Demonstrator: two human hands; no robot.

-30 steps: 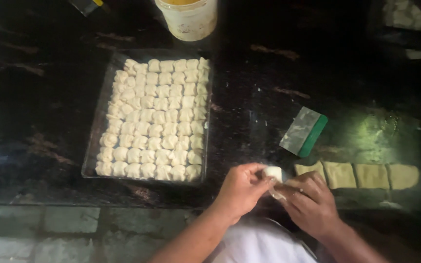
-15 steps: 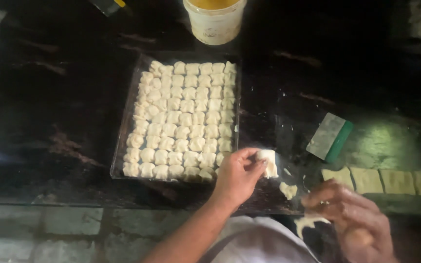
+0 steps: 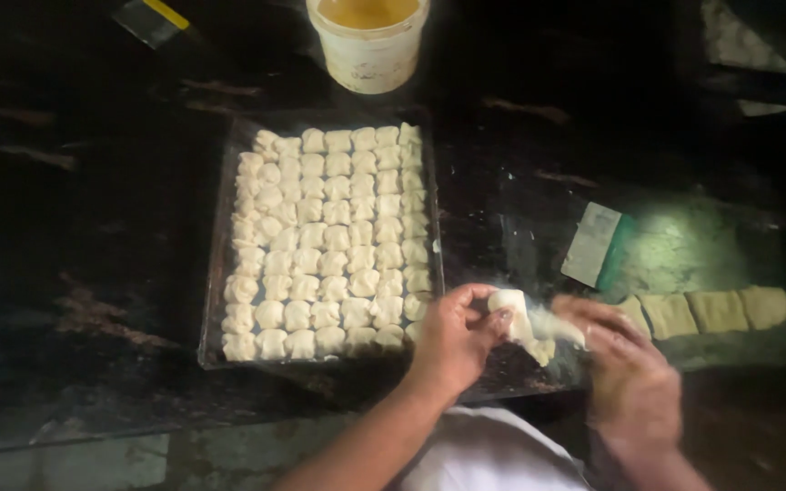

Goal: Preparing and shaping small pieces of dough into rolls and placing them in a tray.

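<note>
Folding a small pale dough piece (image 3: 511, 305), held just off the right edge of the dark baking tray (image 3: 214, 300). Left hand (image 3: 455, 335): grip pressed together, thumb and fingers pinching the piece. Right hand (image 3: 625, 364): blurred; fingers curl near a stretched bit of dough beside the piece, but I cannot tell how tightly the grip is pressed. Judgement: step goes best with light, even pinches so the shape matches the shaped pieces (image 3: 325, 241) packed in close rows on the tray, and with the piece kept above the tabletop (image 3: 93, 227). Row of flat dough squares (image 3: 707, 309) lies right of the hands; a green-edged scraper (image 3: 598, 244) above them; a white bucket (image 3: 370, 45) of yellow liquid behind the tray.
</note>
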